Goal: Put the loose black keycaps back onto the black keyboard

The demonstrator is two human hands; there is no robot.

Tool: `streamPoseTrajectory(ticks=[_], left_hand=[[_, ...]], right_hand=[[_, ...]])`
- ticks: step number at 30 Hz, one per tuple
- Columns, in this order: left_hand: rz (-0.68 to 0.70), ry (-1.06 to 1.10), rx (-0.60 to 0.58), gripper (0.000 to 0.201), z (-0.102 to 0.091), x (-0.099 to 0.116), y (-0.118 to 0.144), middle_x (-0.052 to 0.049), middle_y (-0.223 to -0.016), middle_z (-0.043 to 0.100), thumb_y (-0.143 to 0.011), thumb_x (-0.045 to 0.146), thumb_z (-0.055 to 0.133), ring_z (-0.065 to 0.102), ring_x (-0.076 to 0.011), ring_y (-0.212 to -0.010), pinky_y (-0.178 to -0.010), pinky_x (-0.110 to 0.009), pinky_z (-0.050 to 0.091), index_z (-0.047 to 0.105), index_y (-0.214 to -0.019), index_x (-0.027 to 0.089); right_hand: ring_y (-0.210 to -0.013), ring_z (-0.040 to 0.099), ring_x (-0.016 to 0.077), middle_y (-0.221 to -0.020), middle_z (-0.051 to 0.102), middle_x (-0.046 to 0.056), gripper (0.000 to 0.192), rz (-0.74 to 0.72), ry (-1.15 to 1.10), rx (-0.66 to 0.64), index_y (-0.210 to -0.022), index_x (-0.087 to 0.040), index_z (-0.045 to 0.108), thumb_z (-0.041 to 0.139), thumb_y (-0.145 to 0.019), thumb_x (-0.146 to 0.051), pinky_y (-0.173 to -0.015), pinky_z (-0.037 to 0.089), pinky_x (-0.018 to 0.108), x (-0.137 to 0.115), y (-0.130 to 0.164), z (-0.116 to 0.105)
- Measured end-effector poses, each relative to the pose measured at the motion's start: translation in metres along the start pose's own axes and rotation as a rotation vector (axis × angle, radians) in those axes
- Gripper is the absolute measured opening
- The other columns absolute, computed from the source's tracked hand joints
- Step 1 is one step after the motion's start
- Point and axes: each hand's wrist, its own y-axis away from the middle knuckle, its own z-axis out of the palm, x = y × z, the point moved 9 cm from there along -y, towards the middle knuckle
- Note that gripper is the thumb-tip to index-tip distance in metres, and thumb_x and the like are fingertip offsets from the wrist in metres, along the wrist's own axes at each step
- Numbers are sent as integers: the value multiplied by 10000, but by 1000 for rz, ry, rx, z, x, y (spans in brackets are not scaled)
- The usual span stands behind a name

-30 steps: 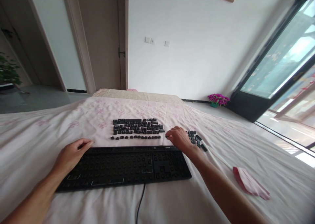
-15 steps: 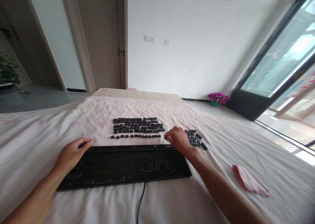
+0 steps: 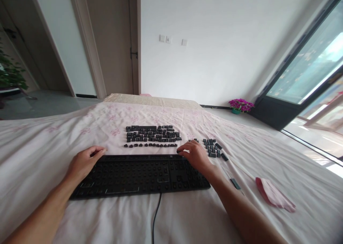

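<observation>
A black keyboard (image 3: 139,176) with its keycaps removed lies on a white bedsheet (image 3: 40,151) with pink flowers. My left hand (image 3: 84,161) rests on its far left corner, fingers curled over the edge. My right hand (image 3: 194,154) hovers over the far right edge of the keyboard, fingers bent; whether it pinches a keycap I cannot tell. Beyond the keyboard, several black keycaps (image 3: 152,135) lie in neat rows. A smaller group of keycaps (image 3: 213,148) sits just right of my right hand.
A pink cloth (image 3: 273,197) lies on the sheet at the right. A small dark tool (image 3: 235,184) rests beside my right forearm. The keyboard cable (image 3: 155,215) runs toward me. A door, a white wall, potted flowers (image 3: 239,106) and a large window stand behind the bed.
My right hand drew back from the keycap rows to the keyboard's far right edge. The dark tool beside my forearm came into view. The left hand stayed put.
</observation>
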Motion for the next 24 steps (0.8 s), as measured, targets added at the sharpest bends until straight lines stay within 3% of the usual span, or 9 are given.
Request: streamPoseTrajectory(ticks=[12,24], left_hand=[[-1,11,-2,412,2,-1,0,-6,-997,745,-785,583,525,671,-225,-930,-795,-243,467,697,-957,251],[-1,0,12,389,-2,3,2,7,-963,749,-780,561,533,678,-215,-895,-776,-237,471,705,-946,254]], right_hand=[[-910,570,195,-895,709,6,137,46,-82,-49,-886,-296,767,659,-813,-253,-874,408,311,-4,6,15],[-932,589,198,-912,719,2,151,61,7,-94,-891,-290,767,636,-825,-251,-853,422,293,-5,2,21]])
